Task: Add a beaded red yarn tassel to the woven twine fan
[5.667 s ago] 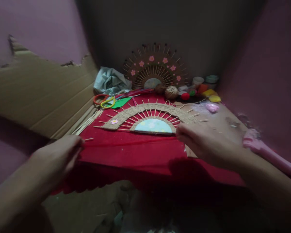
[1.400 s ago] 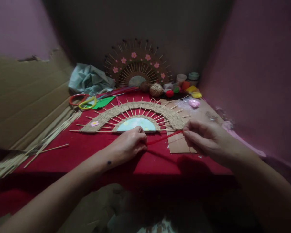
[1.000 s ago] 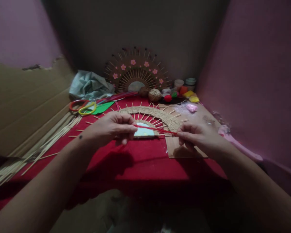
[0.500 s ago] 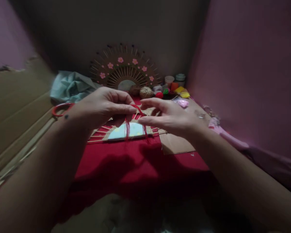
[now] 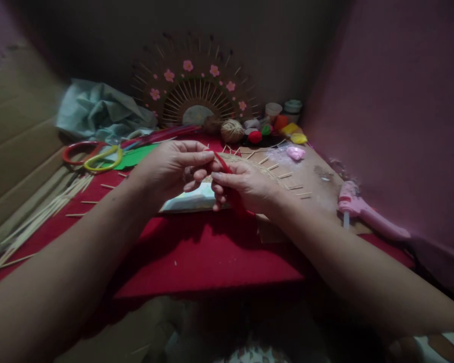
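Observation:
A bundle of red thread is stretched between my two hands in the head view. My left hand pinches its upper end between thumb and forefinger. Lower down and to the right, my right hand is closed on the thread, and loose red strands hang by its palm. Beneath both hands lies a fan-shaped piece with a pale blue centre, a woven twine band and thin sticks poking outward. My hands hide much of its middle.
Scissors with red and yellow handles, green sheets and loose sticks lie left. Behind stand a flowered fan and a twine ball. A pink glue gun rests right, by a brown board.
My right hand has closed on the red thread and sits closer to my left hand. The view has shifted, showing more of the glue gun, scissors and loose sticks.

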`<state>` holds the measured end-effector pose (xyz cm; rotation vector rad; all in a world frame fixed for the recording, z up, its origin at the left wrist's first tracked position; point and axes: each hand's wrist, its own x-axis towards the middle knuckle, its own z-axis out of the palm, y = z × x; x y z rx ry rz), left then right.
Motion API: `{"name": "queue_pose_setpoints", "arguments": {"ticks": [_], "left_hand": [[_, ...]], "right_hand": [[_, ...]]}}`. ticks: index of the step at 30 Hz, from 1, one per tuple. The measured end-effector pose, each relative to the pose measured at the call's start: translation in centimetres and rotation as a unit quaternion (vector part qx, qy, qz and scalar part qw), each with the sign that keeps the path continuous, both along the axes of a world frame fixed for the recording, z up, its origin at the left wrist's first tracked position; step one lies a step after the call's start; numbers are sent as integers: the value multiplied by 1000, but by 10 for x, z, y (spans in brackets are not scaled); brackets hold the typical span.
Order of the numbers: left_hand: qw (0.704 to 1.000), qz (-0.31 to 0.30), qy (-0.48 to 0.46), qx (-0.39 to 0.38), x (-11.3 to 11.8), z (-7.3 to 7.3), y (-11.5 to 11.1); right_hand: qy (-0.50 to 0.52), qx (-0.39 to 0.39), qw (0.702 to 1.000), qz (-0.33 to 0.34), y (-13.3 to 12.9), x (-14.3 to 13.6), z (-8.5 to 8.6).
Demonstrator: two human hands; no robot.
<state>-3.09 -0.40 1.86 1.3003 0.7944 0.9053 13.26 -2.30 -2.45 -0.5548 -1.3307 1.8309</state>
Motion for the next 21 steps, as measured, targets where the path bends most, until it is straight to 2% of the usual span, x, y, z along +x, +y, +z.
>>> {"name": "queue_pose_setpoints", "arguments": {"ticks": [5, 10, 21], "left_hand": [[997, 10, -30, -66, 4, -1, -2], [994, -4, -47, -97, 8, 1, -5], [996, 62, -55, -44, 3, -1, -2]], "right_hand": [[1, -42, 999, 18, 1, 2, -9], [17, -39, 998, 36, -2, 3, -12], [19, -89, 994, 60, -9, 0, -10]]}}
